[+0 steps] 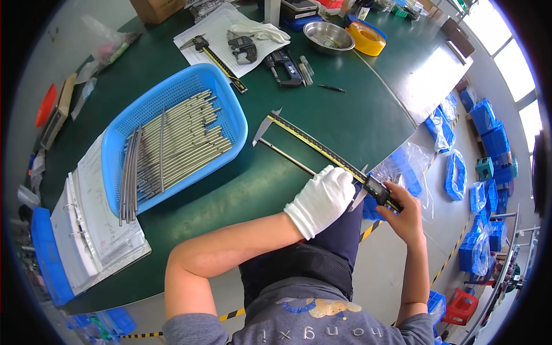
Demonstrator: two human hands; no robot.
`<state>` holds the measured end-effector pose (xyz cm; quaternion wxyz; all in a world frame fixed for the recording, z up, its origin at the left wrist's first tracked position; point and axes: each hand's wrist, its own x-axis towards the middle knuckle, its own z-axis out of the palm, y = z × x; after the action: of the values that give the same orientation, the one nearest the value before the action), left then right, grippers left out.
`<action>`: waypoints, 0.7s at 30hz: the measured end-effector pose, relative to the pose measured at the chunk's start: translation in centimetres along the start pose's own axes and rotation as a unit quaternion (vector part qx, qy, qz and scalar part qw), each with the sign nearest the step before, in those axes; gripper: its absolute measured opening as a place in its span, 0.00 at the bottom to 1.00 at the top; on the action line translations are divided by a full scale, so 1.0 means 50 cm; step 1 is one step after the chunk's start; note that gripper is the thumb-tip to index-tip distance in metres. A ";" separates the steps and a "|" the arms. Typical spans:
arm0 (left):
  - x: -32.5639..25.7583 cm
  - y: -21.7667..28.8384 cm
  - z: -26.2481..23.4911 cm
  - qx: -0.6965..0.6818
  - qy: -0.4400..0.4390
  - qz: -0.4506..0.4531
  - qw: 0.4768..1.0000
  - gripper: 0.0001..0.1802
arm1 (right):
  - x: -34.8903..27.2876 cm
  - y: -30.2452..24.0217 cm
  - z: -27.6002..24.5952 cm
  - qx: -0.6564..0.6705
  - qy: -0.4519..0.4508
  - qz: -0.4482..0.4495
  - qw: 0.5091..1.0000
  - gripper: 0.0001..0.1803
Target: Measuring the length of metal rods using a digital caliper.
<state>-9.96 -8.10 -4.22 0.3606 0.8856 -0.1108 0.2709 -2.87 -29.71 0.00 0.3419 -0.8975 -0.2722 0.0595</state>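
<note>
My left hand (323, 200), in a white glove, is closed around a thin metal rod (286, 156). The rod's far end lies at the fixed jaw of a long digital caliper (313, 141); its near end is hidden behind the glove. My bare right hand (404, 214) grips the caliper's display slider at the near end. The caliper is spread wide, its beam running alongside the rod. Whether the sliding jaw touches the rod cannot be made out. To the left, a blue perforated basket (234, 109) holds many similar rods (187, 138), some lying across the others.
A second caliper (221, 62), micrometers (283, 68) and a white glove (260, 31) lie at the back. Beyond are a metal bowl (329, 35) and a yellow tape dispenser (368, 38). An open binder (95, 230) sits left; blue crates (483, 129) stand right.
</note>
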 end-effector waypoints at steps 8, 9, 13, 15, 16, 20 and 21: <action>0.000 0.002 -0.001 0.010 -0.009 -0.006 1.000 0.06 | -0.013 -0.001 -0.013 -0.136 -0.032 -0.024 0.990 0.22; 0.001 0.003 -0.002 0.018 -0.014 0.001 1.000 0.05 | -0.014 -0.001 -0.015 -0.135 -0.043 -0.025 0.990 0.24; 0.001 0.001 -0.003 0.018 -0.023 0.006 1.000 0.05 | -0.018 0.015 -0.001 -0.095 -0.013 -0.090 0.991 0.33; -0.003 0.000 -0.001 0.016 -0.025 0.005 1.000 0.05 | -0.017 0.014 -0.007 -0.075 -0.033 -0.084 0.993 0.36; -0.004 -0.002 -0.001 0.014 -0.028 0.005 1.000 0.05 | -0.016 0.012 -0.010 -0.056 -0.052 -0.077 0.994 0.39; -0.005 -0.006 -0.003 0.023 -0.032 0.034 0.999 0.06 | -0.010 -0.007 -0.028 -0.035 -0.081 -0.049 0.995 0.39; -0.006 -0.007 0.002 0.024 -0.027 0.035 0.999 0.06 | -0.010 -0.002 -0.033 -0.043 -0.088 -0.049 0.994 0.39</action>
<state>-10.03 -7.92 -4.67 0.3259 0.8967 -0.1448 0.2622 -2.87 -30.88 1.29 0.2806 -0.8880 -0.3475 0.1096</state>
